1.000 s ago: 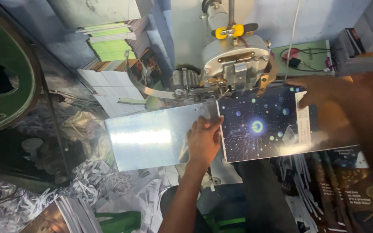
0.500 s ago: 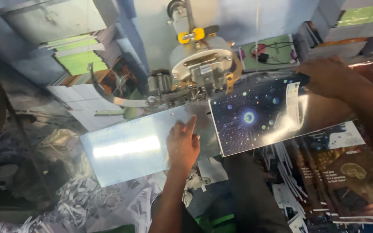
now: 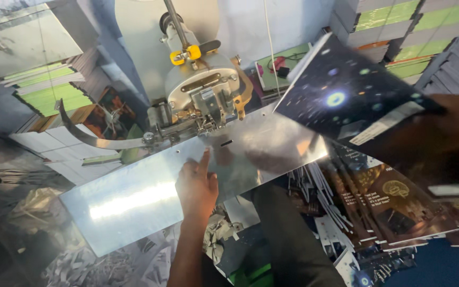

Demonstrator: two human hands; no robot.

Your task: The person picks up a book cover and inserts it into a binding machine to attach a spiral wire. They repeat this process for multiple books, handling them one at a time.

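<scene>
— How do the 2 hands sit?

— The left hand lies flat on the shiny metal plate, fingers loosely together and pointing up toward the stitching machine head, gripping nothing. The right hand is raised well off to the right, closed on the dark booklet at its near right corner.

— Which way does the booklet run?

— Its long axis slants from the right hand up and leftward; the cover with the bright glowing spot faces up, and the far corner points toward the machine. It hangs clear above the plate, touching nothing but the hand.

— Room around it?

— The plate's right edge lies below the booklet. Under the right hand spreads a pile of printed covers; stacked green-edged books stand beyond it. Paper trimmings lie beneath the left wrist.
</scene>
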